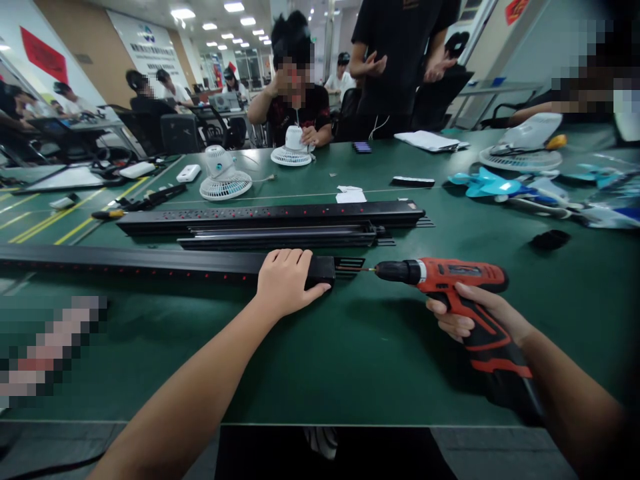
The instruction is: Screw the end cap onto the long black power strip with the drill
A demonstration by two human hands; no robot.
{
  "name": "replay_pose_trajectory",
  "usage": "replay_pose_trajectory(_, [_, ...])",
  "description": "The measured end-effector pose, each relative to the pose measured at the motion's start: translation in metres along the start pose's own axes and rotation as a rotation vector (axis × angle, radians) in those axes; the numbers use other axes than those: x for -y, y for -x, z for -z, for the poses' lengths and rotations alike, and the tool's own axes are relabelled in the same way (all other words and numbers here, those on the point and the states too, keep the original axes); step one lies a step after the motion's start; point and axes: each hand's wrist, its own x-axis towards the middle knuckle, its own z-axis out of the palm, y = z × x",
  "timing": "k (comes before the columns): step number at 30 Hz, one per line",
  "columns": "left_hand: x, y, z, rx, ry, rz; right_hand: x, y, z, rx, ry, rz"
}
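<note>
Left hand (285,283) clasps black bar (165,264) near end, prongs (350,261) poking out; right hand (477,313) holds drill (465,272), bit (371,270) pointed at bar.

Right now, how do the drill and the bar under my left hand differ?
The drill has large red panels; the bar only red dots. Your right hand grips the drill; your left hand rests on the bar. The bar is longer than the drill. Both show red and black.

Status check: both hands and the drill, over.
Left hand clasped over black bar, near its end. Right hand gripping red drill, bit toward that end; contact unclear. Two more black bars just beyond.
</note>
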Motion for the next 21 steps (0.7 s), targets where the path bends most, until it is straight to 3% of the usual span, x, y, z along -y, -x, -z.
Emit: replay_pose_trajectory(21, [0.0004, 0.0001, -0.0018, 0.002, -0.001, 0.003, -0.0022, 0.0001, 0.0042, -0.033, -0.035, -0.015])
